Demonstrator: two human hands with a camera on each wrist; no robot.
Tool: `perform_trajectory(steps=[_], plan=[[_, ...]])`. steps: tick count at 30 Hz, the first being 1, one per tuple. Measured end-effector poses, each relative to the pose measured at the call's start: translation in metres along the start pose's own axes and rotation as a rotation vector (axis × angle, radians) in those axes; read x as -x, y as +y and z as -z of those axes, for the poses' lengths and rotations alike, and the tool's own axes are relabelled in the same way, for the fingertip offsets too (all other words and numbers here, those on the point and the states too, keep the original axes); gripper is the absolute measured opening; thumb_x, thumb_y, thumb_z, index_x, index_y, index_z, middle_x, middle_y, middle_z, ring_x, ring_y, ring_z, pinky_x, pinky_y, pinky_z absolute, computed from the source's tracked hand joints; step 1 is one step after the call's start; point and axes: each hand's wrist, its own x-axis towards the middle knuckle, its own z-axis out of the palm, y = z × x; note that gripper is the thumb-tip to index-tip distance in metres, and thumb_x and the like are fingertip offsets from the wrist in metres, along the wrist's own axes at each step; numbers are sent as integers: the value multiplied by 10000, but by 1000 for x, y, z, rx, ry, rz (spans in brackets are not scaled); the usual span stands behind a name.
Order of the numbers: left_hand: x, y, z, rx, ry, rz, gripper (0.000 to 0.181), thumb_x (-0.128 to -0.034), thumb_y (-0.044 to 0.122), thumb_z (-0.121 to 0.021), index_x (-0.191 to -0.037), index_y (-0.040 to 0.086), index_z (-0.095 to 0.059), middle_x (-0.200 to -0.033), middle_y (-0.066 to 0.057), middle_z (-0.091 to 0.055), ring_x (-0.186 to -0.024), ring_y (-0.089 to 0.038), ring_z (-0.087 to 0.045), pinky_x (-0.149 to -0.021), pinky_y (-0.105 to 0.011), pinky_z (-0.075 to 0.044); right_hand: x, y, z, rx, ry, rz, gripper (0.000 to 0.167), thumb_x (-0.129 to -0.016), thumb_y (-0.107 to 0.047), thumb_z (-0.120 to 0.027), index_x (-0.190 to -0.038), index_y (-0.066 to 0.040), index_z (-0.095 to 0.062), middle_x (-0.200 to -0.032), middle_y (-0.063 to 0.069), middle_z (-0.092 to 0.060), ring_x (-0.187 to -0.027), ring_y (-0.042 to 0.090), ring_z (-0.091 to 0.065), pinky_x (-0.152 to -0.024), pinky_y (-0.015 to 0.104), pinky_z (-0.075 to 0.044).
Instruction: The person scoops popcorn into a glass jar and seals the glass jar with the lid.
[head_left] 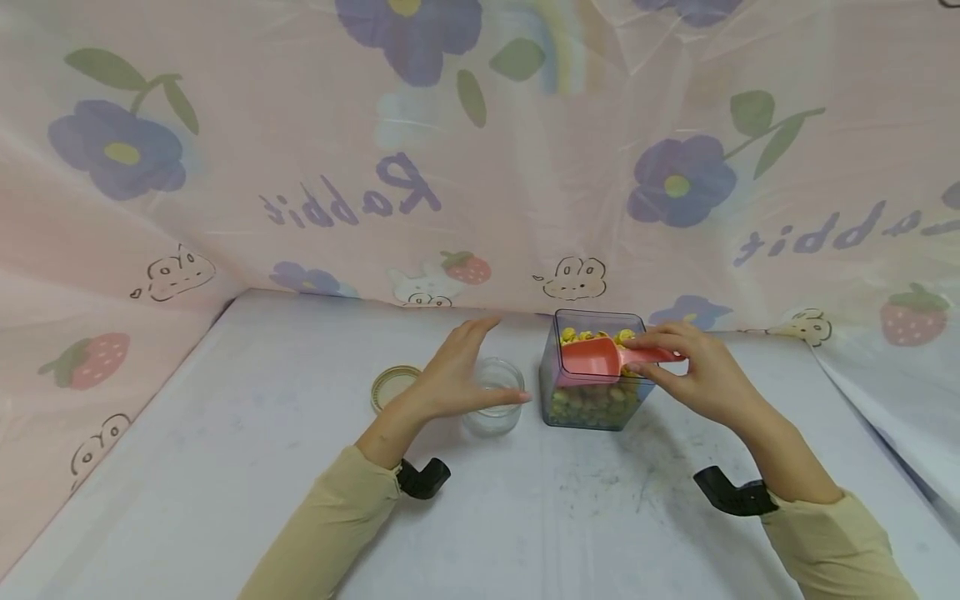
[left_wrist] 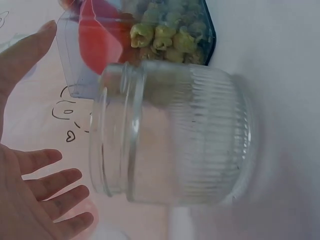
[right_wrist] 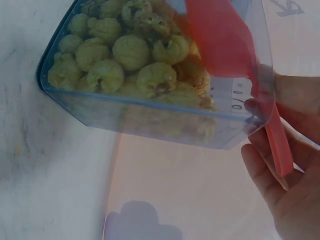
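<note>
A clear bluish square bin (head_left: pixel 585 408) stands on the table, partly filled with yellow popcorn (right_wrist: pixel 131 52). In its mouth lies a red scoop (head_left: pixel 592 360), whose handle my right hand (head_left: pixel 697 371) pinches between thumb and fingers at the bin's right rim. Just left of the bin stands a ribbed glass jar (left_wrist: pixel 185 135), uncovered and seemingly empty. Around the jar's far left side my left hand (head_left: pixel 461 375) is spread, thumb and fingers apart. In the left wrist view those fingers are straight and stand clear of the glass.
A round gold-rimmed lid (head_left: pixel 393 385) lies flat on the white table (head_left: pixel 225 467), left of the jar and partly behind the left hand. A pink printed curtain (head_left: pixel 495 183) rises directly behind the bin. Dark smudges mark the table in front of the bin.
</note>
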Motion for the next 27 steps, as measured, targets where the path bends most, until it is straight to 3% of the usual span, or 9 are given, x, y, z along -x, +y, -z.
perform_trajectory(steps=[10, 23, 27], plan=[[-13, 12, -5, 15, 6, -33, 1052, -685, 531, -809, -1505, 136, -281, -1535, -53, -316, -1427, -246, -265, -1158, -437, -265, 0, 0, -1, 14, 23, 10, 340, -760, -53, -790, -1088, -92, -708, -1068, 123, -653, -920, 267, -585, -690, 379, -498], [-33, 26, -16, 49, -68, -16, 1104, -675, 532, -818, -1524, 149, -225, -1560, -42, -262, -1441, -226, -231, -1149, -454, -281, 2, 2, -5, 9, 50, 14, 323, -765, -48, -783, -1075, -100, -710, -1046, 80, -659, -910, 190, -560, -691, 328, -494], [-39, 29, -19, 60, -88, -26, 1127, -671, 533, -822, -1529, 135, -208, -1564, -51, -251, -1442, -230, -225, -1150, -460, -280, 2, 3, -6, -4, 67, 5, 314, -763, -40, -783, -1064, -93, -711, -1050, 81, -666, -932, 132, -550, -720, 261, -493]])
